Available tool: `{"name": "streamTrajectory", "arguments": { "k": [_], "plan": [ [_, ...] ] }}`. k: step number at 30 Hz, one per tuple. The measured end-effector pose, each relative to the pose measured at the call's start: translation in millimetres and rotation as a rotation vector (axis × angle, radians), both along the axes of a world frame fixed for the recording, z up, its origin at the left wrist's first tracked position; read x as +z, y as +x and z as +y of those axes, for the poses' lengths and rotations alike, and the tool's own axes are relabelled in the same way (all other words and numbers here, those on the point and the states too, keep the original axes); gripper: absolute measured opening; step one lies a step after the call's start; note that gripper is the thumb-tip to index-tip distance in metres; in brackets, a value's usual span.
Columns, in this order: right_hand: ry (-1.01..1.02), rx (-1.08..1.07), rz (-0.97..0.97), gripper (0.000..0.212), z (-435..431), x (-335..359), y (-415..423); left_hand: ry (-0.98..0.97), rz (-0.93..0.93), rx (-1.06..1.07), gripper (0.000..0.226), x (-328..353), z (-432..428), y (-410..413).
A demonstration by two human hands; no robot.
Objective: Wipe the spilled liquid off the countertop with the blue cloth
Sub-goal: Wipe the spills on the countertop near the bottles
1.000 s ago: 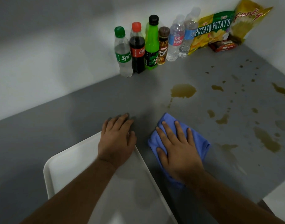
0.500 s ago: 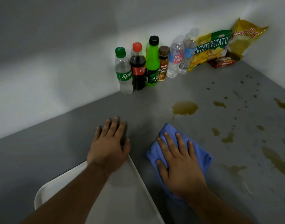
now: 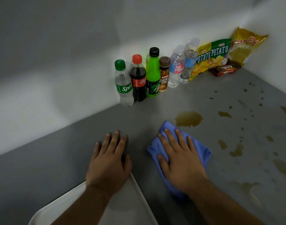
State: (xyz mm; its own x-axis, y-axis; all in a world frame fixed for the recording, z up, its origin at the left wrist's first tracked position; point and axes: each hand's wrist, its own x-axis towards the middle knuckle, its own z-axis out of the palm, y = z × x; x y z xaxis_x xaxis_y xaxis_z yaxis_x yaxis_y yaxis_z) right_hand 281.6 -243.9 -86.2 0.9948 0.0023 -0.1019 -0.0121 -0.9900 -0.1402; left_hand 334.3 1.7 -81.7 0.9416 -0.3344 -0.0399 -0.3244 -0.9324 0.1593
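Worktop: the grey worktop (image 3: 58,159) carried brown spill across its right half, from the far right corner to the near right edge.
Tray: the white tray (image 3: 127,207) lay at the near edge, left of the cloth, where it had been a second earlier.
Blue cloth: the blue cloth (image 3: 199,148) had slid away from the near edge. Its far corner now lay just beside the puddle's near rim, where a strip of bare grey had separated them before. Whether it touched yet could not be told.
Right hand: the right hand (image 3: 179,161) lay flat with fingers straight and spread, pressing the cloth down, and had travelled forward with it.
Left hand: the left hand (image 3: 108,164) stayed flat on the worktop at the tray's far corner, fingers straight, holding nothing.
Large puddle: the large puddle (image 3: 188,119) kept its full outline. The stroke seemed about to meet it.
Smaller spots: the smaller spots (image 3: 236,151) to the right of the cloth looked untouched, so most of the wiping probably remained.
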Motion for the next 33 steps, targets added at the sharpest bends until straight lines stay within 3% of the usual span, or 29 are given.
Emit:
{"name": "streamTrajectory", "arguments": {
  "k": [4, 9, 13, 17, 21, 26, 29, 33],
  "plan": [
    [0.028, 0.046, 0.027, 0.070, 17, -2, -16, -0.005, -0.001, 0.000, 0.068, -1, 1, -1],
    [0.073, 0.226, 0.018, 0.069, 20, 1, 38, -0.031, 0.014, 0.010, 0.072, -2, 1, 1],
    [0.052, 0.110, 0.014, 0.065, 4, 6, 67, -0.042, 0.016, 0.017, 0.074, -1, 0, 1],
    [0.032, -0.001, -0.041, 0.067, 6, -2, 34, -0.048, 0.025, 0.021, 0.075, 1, -1, 2],
    [0.048, 0.104, 0.022, 0.069, 11, -5, 20, -0.040, 0.022, 0.016, 0.077, 9, -2, 7],
    [0.061, 0.212, 0.022, 0.069, 7, 2, 72, -0.113, 0.063, -0.044, 0.065, 17, 4, 53],
    [0.077, 0.129, 0.009, 0.067, -1, 5, 90, -0.154, 0.079, -0.151, 0.055, 17, -1, 83],
    [0.073, -0.010, -0.056, 0.067, -9, 1, 73, -0.200, 0.081, -0.258, 0.058, 9, -10, 95]
  ]
}}
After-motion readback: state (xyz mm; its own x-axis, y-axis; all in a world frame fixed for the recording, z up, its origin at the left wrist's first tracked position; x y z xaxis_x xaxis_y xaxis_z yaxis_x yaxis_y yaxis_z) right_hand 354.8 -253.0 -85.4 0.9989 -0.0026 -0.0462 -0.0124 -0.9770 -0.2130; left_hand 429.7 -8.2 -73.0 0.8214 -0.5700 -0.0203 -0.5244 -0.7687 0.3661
